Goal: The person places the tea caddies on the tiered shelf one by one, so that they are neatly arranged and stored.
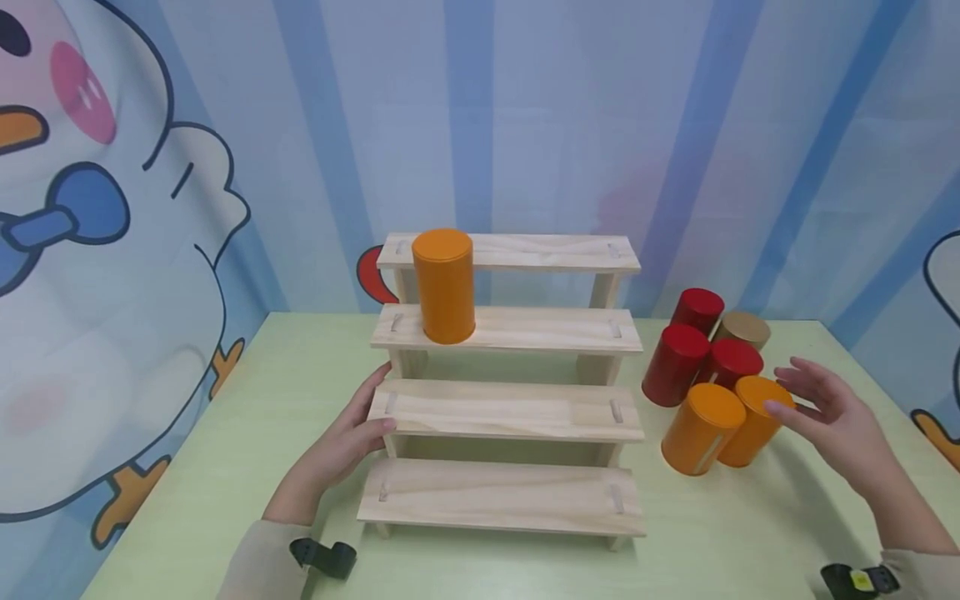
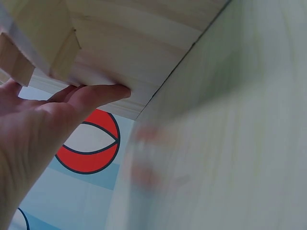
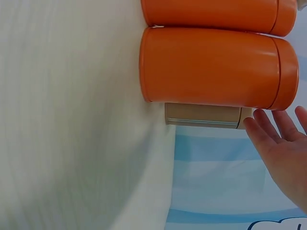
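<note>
In the head view, a light wooden stepped rack (image 1: 517, 408) stands at the middle of the table. My left hand (image 1: 352, 429) grips its left side, thumb on the end of the third board from the top; in the left wrist view its fingers (image 2: 91, 96) lie against the wood beneath. One orange canister (image 1: 446, 292) stands upright on the second board from the top. My right hand (image 1: 832, 421), fingers spread, hovers beside the right-hand orange canister (image 1: 752, 433), its thumb in front of the lid. In the right wrist view, nothing is in its grasp.
Another orange canister (image 1: 701, 433) stands close beside that one. Behind them are several red canisters (image 1: 675, 367) and a tan canister (image 1: 744, 329), tightly grouped. A printed cloth backdrop (image 1: 540, 125) rises behind the pale green table (image 1: 202, 467).
</note>
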Motion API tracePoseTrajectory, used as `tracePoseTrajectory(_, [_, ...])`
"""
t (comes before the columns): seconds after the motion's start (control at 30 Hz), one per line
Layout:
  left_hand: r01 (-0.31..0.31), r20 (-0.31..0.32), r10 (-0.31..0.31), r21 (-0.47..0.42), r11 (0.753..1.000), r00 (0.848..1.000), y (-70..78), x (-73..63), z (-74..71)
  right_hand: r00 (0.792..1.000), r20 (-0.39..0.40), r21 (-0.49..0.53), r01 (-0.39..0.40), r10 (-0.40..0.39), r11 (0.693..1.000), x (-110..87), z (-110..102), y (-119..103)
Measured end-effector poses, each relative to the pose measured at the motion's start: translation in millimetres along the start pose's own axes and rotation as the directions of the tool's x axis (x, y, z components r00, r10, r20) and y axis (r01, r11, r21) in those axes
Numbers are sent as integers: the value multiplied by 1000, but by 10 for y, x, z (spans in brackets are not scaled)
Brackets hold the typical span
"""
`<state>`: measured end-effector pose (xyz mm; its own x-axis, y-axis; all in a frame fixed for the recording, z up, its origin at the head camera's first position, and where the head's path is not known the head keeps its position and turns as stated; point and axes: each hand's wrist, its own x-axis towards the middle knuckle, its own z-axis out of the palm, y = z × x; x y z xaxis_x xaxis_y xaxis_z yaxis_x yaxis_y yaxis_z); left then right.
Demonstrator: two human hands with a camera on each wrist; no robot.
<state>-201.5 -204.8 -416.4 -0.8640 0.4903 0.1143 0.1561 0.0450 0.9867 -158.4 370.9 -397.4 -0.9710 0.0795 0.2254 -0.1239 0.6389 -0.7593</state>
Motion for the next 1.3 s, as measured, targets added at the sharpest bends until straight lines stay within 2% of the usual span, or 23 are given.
tracePoseTrajectory(0.13, [2, -2, -2, 2, 1000, 1000, -3, 1, 1, 1000, 28, -3, -2, 2, 1000, 44, 16, 230])
tracePoseTrajectory(0.23, [3, -3, -3, 2, 1000, 1000, -4, 2, -1, 999, 29, -11, -40, 40, 999, 60, 43, 296])
tracePoseTrajectory(0.37, [1, 1, -1, -3, 1000, 1000, -5, 1, -8, 995, 51, -34, -81, 83, 996, 33, 64, 193])
tracePoseTrajectory(0.47, [-2, 6, 2, -6, 1000, 1000, -5, 0, -12, 992, 95, -40, -77, 80, 996, -7, 55, 73])
tracePoseTrajectory(0.6, [-9, 10, 9, -10, 1000, 1000, -4, -2, -14, 989, 113, -44, -94, 98, 995, -40, 72, 3])
tracePoseTrajectory(1.07, [6, -2, -6, -1, 1000, 1000, 6, 5, 6, 980, 147, -31, -129, 132, 991, -72, 130, 79])
tracePoseTrajectory(1.3, [10, -6, -10, -2, 1000, 1000, 9, 2, 6, 975, 153, -69, -154, 163, 986, -53, 132, 56])
